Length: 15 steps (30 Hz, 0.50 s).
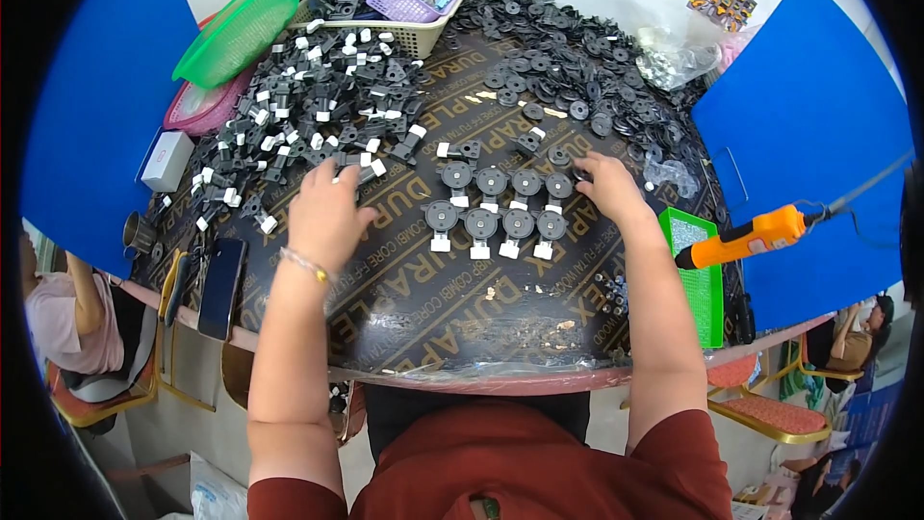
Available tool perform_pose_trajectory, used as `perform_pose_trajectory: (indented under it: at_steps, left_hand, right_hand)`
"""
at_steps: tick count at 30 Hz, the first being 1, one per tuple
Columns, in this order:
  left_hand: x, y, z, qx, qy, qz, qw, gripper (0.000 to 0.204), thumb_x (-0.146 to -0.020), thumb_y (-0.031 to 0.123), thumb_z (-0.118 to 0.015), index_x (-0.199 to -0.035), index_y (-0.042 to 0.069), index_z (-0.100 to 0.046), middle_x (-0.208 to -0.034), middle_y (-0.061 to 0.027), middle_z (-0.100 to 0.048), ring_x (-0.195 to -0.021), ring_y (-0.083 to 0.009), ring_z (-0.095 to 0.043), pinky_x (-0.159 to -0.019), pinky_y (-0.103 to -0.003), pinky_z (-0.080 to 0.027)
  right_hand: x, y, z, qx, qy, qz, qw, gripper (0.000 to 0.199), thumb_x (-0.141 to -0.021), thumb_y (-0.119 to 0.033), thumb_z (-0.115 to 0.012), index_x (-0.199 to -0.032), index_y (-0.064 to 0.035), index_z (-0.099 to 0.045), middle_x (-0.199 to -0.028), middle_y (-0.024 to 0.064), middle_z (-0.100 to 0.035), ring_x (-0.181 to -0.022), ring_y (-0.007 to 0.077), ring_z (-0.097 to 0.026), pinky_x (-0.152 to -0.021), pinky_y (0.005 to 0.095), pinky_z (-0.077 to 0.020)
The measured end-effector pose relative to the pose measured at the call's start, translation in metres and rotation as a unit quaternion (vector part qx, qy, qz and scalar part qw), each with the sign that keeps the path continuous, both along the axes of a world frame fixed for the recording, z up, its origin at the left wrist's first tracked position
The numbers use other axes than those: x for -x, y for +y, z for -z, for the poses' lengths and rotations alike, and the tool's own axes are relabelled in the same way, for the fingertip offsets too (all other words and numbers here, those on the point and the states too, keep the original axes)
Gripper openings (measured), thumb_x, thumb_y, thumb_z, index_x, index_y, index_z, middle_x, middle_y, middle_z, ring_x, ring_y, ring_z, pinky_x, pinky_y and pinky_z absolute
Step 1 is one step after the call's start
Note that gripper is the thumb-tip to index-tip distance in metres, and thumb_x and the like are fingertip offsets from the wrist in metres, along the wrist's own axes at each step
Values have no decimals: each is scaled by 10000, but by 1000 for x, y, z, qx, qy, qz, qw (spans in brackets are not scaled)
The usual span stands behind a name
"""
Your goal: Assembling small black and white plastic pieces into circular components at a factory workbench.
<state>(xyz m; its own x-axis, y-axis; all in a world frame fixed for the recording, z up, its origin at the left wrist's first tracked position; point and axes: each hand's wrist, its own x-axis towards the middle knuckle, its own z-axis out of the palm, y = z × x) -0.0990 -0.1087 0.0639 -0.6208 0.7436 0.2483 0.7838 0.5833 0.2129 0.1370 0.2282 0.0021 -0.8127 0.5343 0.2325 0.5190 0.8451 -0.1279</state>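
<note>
My left hand [327,215] is at the near edge of a heap of black brackets with white tabs [298,101]. Its thumb stands apart from the fingers, which reach to a bracket [371,169]. My right hand [612,191] has thumb and fingertips around a small black disc [580,173], just right of the laid-out pieces. Two rows of brackets topped with round black discs [491,182] lie between my hands, white tabs toward me. Behind them lie two brackets without discs [459,150] and a loose disc [558,156].
Black discs [549,58] are heaped at the back right. An orange electric screwdriver [751,236] hangs over a green tray [712,303] on the right, near loose screws [612,297]. A phone [223,287] lies left; baskets [241,24] stand behind. Blue partitions [799,154] flank the table.
</note>
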Motion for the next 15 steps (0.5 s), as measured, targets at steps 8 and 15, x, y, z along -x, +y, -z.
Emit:
perform_pose_trajectory:
  at_steps: [8,15]
  left_hand:
    - [45,-34,49,8,-12,10,1000,372,-751,105,-777,-1092,73,-633,-994,-167,-659,-928,-363,-656,-806,-437,-536]
    - [-4,-24,-15,-217,-274,40,936,267,-894,140,-633,-1111,-15,-627,-920,-79,-673,-822,-120,-621,-722,-268,-484]
  right_hand:
    - [-24,-14,-20,24,30,41,998,379,-740,-10,-728,-1116,-17,-682,-1143,187,-673,-1076,350,-634,-952,411,-504]
    - [-62,-67,-43,83,52,31,995,108,-803,-84,-688,-895,-28,-681,-927,187,-677,-909,371,-647,-810,446,-514]
